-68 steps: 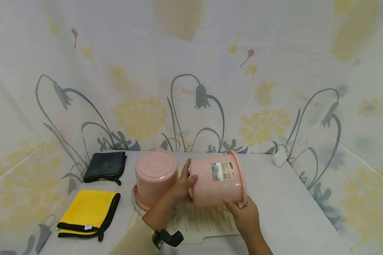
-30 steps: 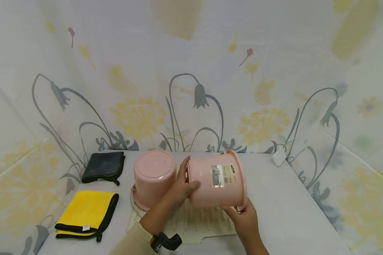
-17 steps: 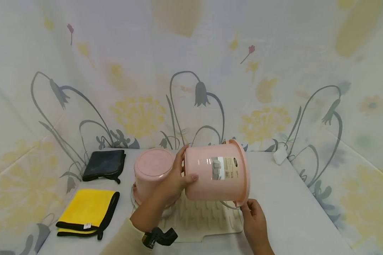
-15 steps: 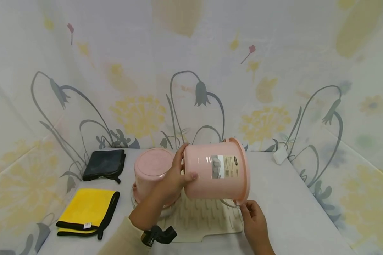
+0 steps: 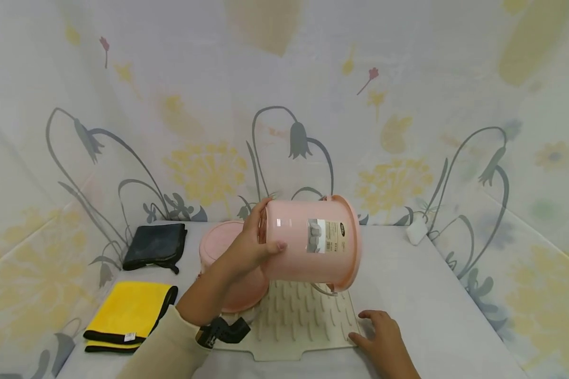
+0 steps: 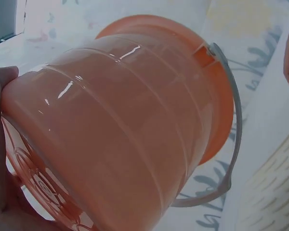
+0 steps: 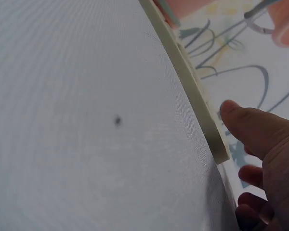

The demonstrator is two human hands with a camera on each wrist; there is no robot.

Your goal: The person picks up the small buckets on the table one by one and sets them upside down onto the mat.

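Observation:
A pink plastic bucket [image 5: 296, 266] with a paper label hangs on its side in the air, its mouth facing right. My left hand [image 5: 246, 245] grips it by the base, the thumb on the near wall. In the left wrist view its grey handle [image 6: 237, 120] swings loose below the rim. Just off the right edge of a cream ridged draining mat [image 5: 303, 321], my right hand [image 5: 381, 337] holds nothing, thumb and fingers apart. A second pink bucket [image 5: 220, 239] stands upside down on the mat's left part, partly hidden by my left forearm.
To the left lie a folded yellow cloth [image 5: 130, 308] with black edging and a folded dark cloth [image 5: 155, 246] behind it. A small white object [image 5: 416, 231] sits at the table's back right. A flower-printed curtain [image 5: 284, 105] closes off the back and sides.
The right hand has let go of the bucket's rim and handle and moved down to the mat's right edge. The left hand has raised the bucket and shifted it slightly left.

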